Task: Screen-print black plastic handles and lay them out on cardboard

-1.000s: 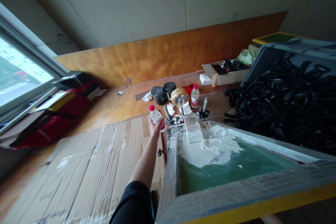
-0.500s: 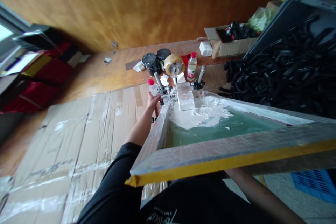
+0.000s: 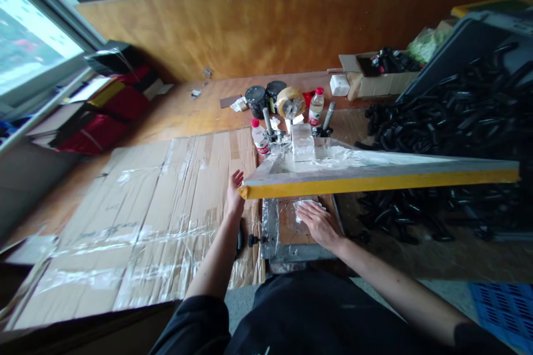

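Observation:
A screen printing frame (image 3: 375, 180) with yellow tape along its front edge hangs tilted above the bench. My left hand (image 3: 235, 191) is at its front left corner, gripping there with the fingers pointing up; the thumb is hidden. Below the frame, my right hand (image 3: 320, 226) presses a crumpled white cloth (image 3: 300, 212) onto a brown board (image 3: 291, 236) in a grey metal base. White paste lies on the mesh, near a pale block (image 3: 302, 143) at the back. A red-capped bottle (image 3: 260, 137) stands behind the frame's left side.
Flattened cardboard (image 3: 166, 205) covers the bench at left. Dark tubs (image 3: 256, 101), a tape roll (image 3: 290, 102) and a second bottle (image 3: 316, 106) stand behind the frame. Black curved parts (image 3: 449, 116) pile up at right. A blue crate (image 3: 502, 308) is on the floor.
The frame's front edge has come down. My left hand has left the bottle and moved to the frame's corner. My right hand, hidden under the frame before, now shows with the white cloth.

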